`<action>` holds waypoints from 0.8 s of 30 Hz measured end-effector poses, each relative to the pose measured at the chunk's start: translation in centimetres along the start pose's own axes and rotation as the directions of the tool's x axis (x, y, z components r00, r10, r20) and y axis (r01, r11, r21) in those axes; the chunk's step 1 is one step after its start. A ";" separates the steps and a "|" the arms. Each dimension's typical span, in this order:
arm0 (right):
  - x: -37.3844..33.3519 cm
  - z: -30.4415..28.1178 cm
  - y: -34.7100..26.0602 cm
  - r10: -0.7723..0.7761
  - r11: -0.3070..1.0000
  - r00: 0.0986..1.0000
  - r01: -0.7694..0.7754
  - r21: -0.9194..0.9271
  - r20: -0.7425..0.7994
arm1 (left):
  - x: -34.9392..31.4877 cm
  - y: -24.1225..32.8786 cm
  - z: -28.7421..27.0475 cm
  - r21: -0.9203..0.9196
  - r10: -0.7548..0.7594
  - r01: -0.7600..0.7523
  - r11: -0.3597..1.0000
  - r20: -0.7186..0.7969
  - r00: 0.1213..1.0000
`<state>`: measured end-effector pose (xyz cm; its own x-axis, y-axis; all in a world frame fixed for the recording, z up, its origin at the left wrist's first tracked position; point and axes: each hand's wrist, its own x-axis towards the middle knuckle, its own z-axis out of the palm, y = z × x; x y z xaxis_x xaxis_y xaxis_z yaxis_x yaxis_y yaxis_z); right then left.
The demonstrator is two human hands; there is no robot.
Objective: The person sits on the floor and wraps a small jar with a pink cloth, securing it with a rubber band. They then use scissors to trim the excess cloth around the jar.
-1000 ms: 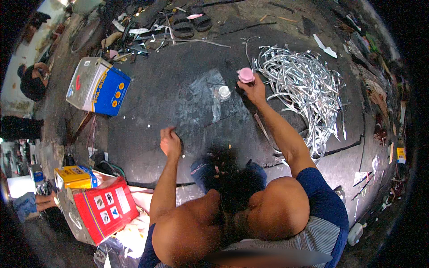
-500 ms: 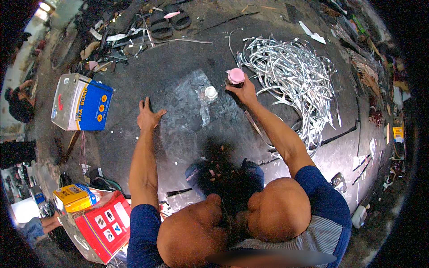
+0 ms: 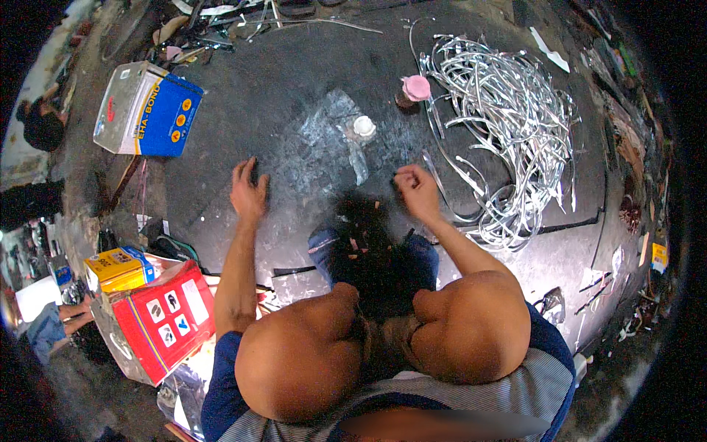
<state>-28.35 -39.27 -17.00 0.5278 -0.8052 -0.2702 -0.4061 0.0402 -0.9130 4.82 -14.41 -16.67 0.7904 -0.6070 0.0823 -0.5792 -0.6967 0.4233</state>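
My left hand (image 3: pixel 249 193) hovers at or just above the dark work surface (image 3: pixel 243 88), fingers partly spread, holding nothing. To the right, my right hand (image 3: pixel 418 193) has loosely bent fingers with a gap to the thumb, and nothing shows in it. Beyond it stands a small dark jar with a pink cover (image 3: pixel 414 88), apart from the hand. Between and beyond my hands sits a small round white container or lid (image 3: pixel 364 127), on a whitish, smeared patch of the surface. Right of the jar lies a tangled heap of shiny silver strips (image 3: pixel 508 125).
A blue and white box-shaped tin (image 3: pixel 166 114) stands at the far left. Nearer on the left are a red box (image 3: pixel 166 317) and a yellow carton (image 3: pixel 118 269) on top of it. Scraps (image 3: pixel 210 33) lie along the back edge. A person's legs show at the far left.
My right hand has let go of the pink-covered jar and drawn back toward me. My left hand's fingers have come closer together. The view has shifted, so the surroundings sit differently.
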 end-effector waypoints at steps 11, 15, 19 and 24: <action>-0.1 7.7 -7.1 -0.086 0.982 0.933 0.021 0.186 0.349 | -2.7 17.6 6.8 -0.823 -0.107 0.436 -0.363 0.502 0.858; 0.9 7.1 -7.4 -0.073 0.941 0.960 -0.023 0.337 0.270 | -2.2 18.5 3.7 -0.785 -0.035 0.501 -0.364 0.550 0.835; 2.1 6.2 -8.4 -0.058 0.909 0.951 -0.076 0.410 0.305 | -2.6 17.3 2.7 -0.844 -0.048 0.531 0.079 0.529 0.848; 2.6 5.4 -8.8 0.104 0.927 0.929 -0.220 0.305 0.354 | -2.6 17.4 1.9 -0.855 -0.135 0.501 0.132 0.485 0.864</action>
<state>-19.36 -38.56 -11.30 0.7127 -0.5348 -0.4540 -0.2644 0.3947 -0.8800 -7.68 -25.74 -11.26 0.6638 -0.6161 -0.4239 0.4904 -0.0694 0.8687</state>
